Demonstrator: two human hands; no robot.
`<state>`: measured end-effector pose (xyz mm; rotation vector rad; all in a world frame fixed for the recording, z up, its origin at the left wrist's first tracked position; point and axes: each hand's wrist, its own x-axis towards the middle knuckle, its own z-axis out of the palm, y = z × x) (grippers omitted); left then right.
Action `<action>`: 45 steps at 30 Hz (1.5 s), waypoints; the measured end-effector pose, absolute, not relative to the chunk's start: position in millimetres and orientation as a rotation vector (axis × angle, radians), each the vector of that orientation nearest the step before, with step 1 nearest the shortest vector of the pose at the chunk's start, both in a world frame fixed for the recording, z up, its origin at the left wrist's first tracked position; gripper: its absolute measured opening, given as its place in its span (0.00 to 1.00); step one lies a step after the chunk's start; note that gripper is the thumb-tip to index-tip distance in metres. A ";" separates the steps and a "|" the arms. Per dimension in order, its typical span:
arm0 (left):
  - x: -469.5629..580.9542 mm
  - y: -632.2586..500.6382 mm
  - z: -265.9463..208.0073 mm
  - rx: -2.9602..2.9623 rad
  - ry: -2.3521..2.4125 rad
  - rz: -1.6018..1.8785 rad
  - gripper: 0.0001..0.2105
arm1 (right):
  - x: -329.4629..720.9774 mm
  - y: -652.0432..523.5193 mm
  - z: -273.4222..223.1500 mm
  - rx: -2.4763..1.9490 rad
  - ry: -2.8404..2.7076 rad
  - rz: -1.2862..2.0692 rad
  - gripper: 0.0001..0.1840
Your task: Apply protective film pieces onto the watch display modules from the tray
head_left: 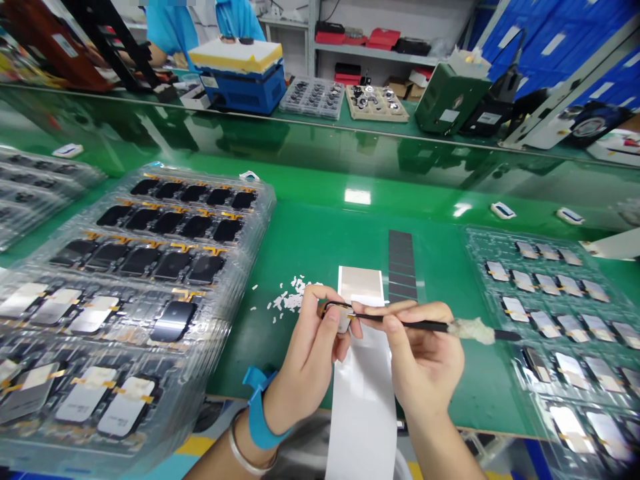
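Note:
My left hand (313, 343) pinches a small display module (343, 319), its pale back partly hidden by the thumb and fingers. In my right hand (425, 347) is a pair of black tweezers (430, 325) with pale tape wrapped near the rear end. Its tip touches or nearly touches the module's edge; I cannot tell which. Beneath both hands runs a white strip of backing paper (363, 413), tan at its far end. A heap of tiny white pieces (290, 297) lies left of the strip, and a strip of dark rectangular stickers (401, 263) lies beyond my right hand.
Stacked clear trays (250, 267) of display modules stand at left. Another clear tray (480, 247) with silver-backed modules sits at right. A raised glass-edged shelf (300, 137) crosses the back, bearing a blue machine (245, 87) and a green box (450, 100). A person in blue sleeves is behind.

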<state>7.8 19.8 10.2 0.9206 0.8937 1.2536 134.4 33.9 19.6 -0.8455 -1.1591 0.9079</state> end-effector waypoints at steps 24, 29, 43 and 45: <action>5.9 28.4 17.0 0.877 0.972 1.263 0.16 | 134.5 31.9 16.8 -0.737 -1.255 0.950 0.09; 5.8 26.9 12.7 0.964 0.919 1.231 0.11 | 140.2 33.1 21.0 -0.758 -1.213 0.923 0.08; -133.2 -24.4 79.2 1.939 1.873 1.066 0.05 | 140.0 77.3 51.5 -1.041 -1.192 0.574 0.12; -168.7 -11.5 77.1 1.783 2.130 1.015 0.07 | 139.2 77.7 43.0 -1.058 -1.266 0.521 0.10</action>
